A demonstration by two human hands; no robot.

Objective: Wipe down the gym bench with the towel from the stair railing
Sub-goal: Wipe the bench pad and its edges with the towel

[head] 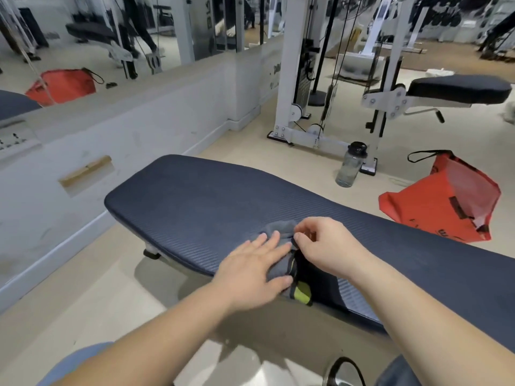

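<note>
Pressing flat on the grey towel [280, 228] with the left grip [250, 271], fingers straight and spread, thumb along the cloth's near side. Pinching a dark-trimmed fold of the same towel with the right grip [326, 243], fingers curled in, thumb and forefinger meeting at the cloth just beside the left fingertips. Left grip released, then; right grip grasping the towel.

Bunched between both, on the near edge of the dark-blue ribbed surface [209, 196], with a black part and a yellow-green stripe [303, 292] drooping over that edge. Running from lower right to upper left across the view, rounded end near a low white wall [167, 112].

On the pale floor [83, 288] beyond the surface: a clear water bottle [349, 168] with a black lid, upright, just beside the foot of a white cable machine [289, 79]; a red-orange bag [446, 201] with a black strap, slumped open, near the bottle but apart from it. Farther back at right, a second bench [459, 89], dark pad on a white frame. Above the low wall, a mirror [92, 29], repeating a red-orange bag in reflection. Bare forearms [167, 330] reaching in from the bottom of the view.
</note>
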